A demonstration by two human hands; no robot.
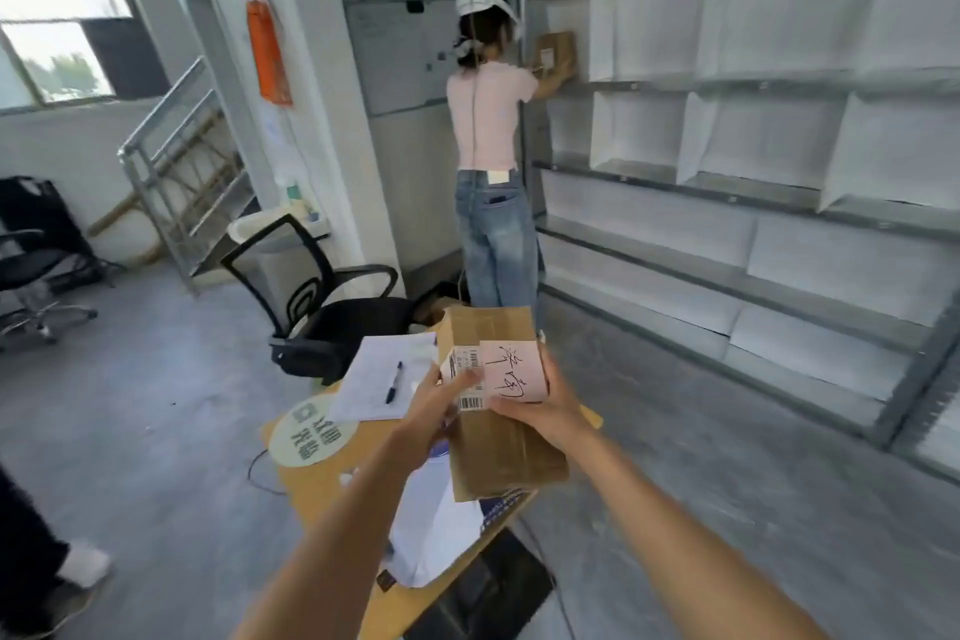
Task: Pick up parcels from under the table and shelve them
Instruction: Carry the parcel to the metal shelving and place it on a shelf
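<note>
Matt brown cardboard parcel (498, 431) with a smooth paper label (493, 372); dull grey metal shelf (727, 192); rough concrete floor (156, 405).

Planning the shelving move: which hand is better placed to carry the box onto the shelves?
Right, probably. The right hand already grips the parcel on the side facing the shelves; the left hand lies on its label, farther from them.

Both hands grip brown cardboard parcel (493, 411) w/ pink handwritten label over yellow wooden table (322, 483): left hand (441, 398) on barcode side, right hand (545, 405) at pink label. Grey metal shelf unit (753, 192) to right; another person (491, 146) places box there.
</note>
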